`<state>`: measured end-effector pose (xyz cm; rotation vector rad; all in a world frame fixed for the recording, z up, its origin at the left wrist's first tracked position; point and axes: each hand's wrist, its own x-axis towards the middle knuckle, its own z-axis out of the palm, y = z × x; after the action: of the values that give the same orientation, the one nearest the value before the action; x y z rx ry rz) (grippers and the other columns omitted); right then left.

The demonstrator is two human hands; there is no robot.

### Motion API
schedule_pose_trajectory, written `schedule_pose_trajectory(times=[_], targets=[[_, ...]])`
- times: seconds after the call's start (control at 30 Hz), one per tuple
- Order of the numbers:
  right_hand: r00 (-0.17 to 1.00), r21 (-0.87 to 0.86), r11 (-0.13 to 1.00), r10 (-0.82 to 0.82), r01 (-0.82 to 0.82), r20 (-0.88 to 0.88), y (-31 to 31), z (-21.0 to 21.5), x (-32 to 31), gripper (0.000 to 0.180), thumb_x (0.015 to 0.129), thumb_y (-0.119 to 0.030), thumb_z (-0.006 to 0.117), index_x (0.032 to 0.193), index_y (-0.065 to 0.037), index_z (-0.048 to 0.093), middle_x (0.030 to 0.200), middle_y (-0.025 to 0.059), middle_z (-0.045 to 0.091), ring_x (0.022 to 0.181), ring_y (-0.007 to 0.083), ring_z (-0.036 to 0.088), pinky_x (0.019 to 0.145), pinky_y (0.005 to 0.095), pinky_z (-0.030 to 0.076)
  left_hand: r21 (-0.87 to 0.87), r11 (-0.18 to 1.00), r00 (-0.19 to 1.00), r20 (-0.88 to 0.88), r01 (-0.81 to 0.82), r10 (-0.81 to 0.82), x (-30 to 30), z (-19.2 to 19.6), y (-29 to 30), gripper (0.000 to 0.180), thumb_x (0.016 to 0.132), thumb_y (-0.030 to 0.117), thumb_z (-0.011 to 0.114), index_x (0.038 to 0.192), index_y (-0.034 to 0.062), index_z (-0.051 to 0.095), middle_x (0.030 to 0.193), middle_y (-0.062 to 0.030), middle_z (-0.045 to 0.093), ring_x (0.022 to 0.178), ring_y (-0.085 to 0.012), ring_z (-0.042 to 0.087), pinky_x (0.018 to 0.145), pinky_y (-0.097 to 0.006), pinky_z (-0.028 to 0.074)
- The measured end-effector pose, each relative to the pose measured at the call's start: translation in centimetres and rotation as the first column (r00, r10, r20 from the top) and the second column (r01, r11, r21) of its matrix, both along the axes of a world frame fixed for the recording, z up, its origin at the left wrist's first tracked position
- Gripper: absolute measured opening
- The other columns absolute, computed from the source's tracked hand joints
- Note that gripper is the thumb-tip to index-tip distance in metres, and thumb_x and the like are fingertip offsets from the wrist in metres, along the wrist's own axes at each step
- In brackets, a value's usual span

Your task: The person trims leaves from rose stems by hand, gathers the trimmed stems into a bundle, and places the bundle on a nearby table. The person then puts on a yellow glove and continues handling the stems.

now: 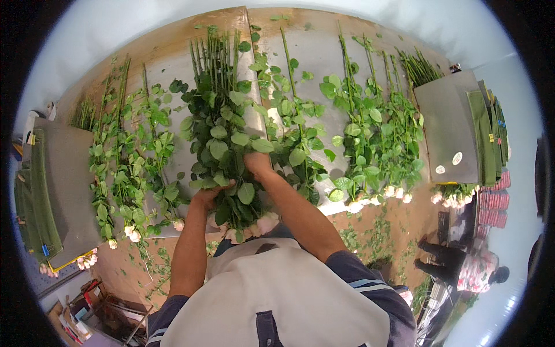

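A thick bunch of long-stemmed roses (pixel 221 124) lies in front of me, its bare stems pointing away and its pale pink blooms close to my apron. My left hand (pixel 211 195) wraps the left side of the bunch just above the blooms, with its fingers partly under leaves. Higher up on the right side, my right hand (pixel 257 162) grips the same bunch; leaves cover most of its fingertips. A single leafy stem (pixel 299 130) rests on the table (pixel 191 52) to the right of the bunch.
More rose stems lie in rows at left (pixel 124 156) and right (pixel 378 136). Grey upright panels hung with green cloth stand at the left (pixel 66 191) and right (pixel 448 127). Fallen leaves litter the brown floor (pixel 124 269). A person (pixel 468 269) is at the lower right.
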<state>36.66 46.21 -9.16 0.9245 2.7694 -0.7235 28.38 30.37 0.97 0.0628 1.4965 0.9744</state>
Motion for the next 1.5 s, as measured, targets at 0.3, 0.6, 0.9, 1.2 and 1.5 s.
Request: schedule_pose_trajectory(times=[0.3, 0.6, 0.9, 1.2, 1.5], targets=[[0.764, 0.131, 0.779, -0.543, 0.613, -0.348, 7.0, 6.9, 9.6, 0.035, 0.082, -0.029, 0.067, 0.108, -0.006, 0.062, 0.097, 0.018, 0.065, 0.089, 0.0351, 0.064, 0.076, 0.0452, 0.052, 0.049, 0.992, 0.993, -0.038, -0.113, 0.115, 0.1, -1.5, -0.7, 0.074, 0.067, 0.032, 0.085, 0.126, 0.0042, 0.051, 0.128, -0.0135, 0.053, 0.113, -0.03, 0.053, 0.09, -0.048, 0.051], [0.666, -0.424, 0.749, -0.655, 0.509, -0.357, 7.4, 5.2, 10.7, 0.03, 0.079, -0.018, 0.072, 0.101, 0.0, 0.063, 0.08, 0.0134, 0.066, 0.072, 0.023, 0.063, 0.068, 0.0344, 0.049, -0.04, 0.993, 0.993, -0.035, -0.11, 0.109, -0.4, 1.8, -0.1, 0.069, 0.068, 0.025, 0.086, 0.124, 0.0042, 0.051, 0.119, -0.011, 0.057, 0.107, -0.0271, 0.057, 0.09, -0.046, 0.053], [0.652, -0.37, 0.792, -0.61, 0.485, -0.45, 2.6, 4.0, 4.3, 0.029, 0.078, -0.021, 0.073, 0.095, 0.001, 0.065, 0.079, 0.0193, 0.066, 0.072, 0.0321, 0.064, 0.067, 0.0399, 0.05, -0.161, 0.986, 0.99, -0.125, 0.043, -0.063, -1.5, -2.0, -2.5, 0.071, 0.071, 0.03, 0.082, 0.13, 0.0055, 0.049, 0.13, -0.0128, 0.052, 0.114, -0.0278, 0.053, 0.096, -0.044, 0.048], [0.769, -0.244, 0.839, -0.544, 0.487, -0.335, 2.3, 4.0, 3.4, 0.032, 0.077, -0.017, 0.074, 0.104, -0.002, 0.065, 0.086, 0.0193, 0.067, 0.079, 0.0344, 0.066, 0.07, 0.0419, 0.051, -0.138, 0.964, 0.939, -0.232, 0.226, -0.253, -2.0, -2.9, -3.2, 0.066, 0.089, 0.048, 0.056, 0.139, 0.0087, 0.042, 0.136, -0.0152, 0.049, 0.121, -0.0295, 0.049, 0.1, -0.044, 0.043], [0.727, -0.22, 0.842, -0.538, 0.493, -0.427, 2.2, 2.0, 3.4, 0.032, 0.077, -0.016, 0.075, 0.104, -0.002, 0.064, 0.086, 0.0171, 0.067, 0.078, 0.0325, 0.065, 0.069, 0.0404, 0.05, -0.024, 0.987, 0.976, -0.149, 0.16, -0.162, -1.7, -1.8, -1.9, 0.069, 0.082, 0.046, 0.065, 0.137, 0.0087, 0.044, 0.134, -0.0137, 0.05, 0.12, -0.0285, 0.05, 0.099, -0.044, 0.044]])
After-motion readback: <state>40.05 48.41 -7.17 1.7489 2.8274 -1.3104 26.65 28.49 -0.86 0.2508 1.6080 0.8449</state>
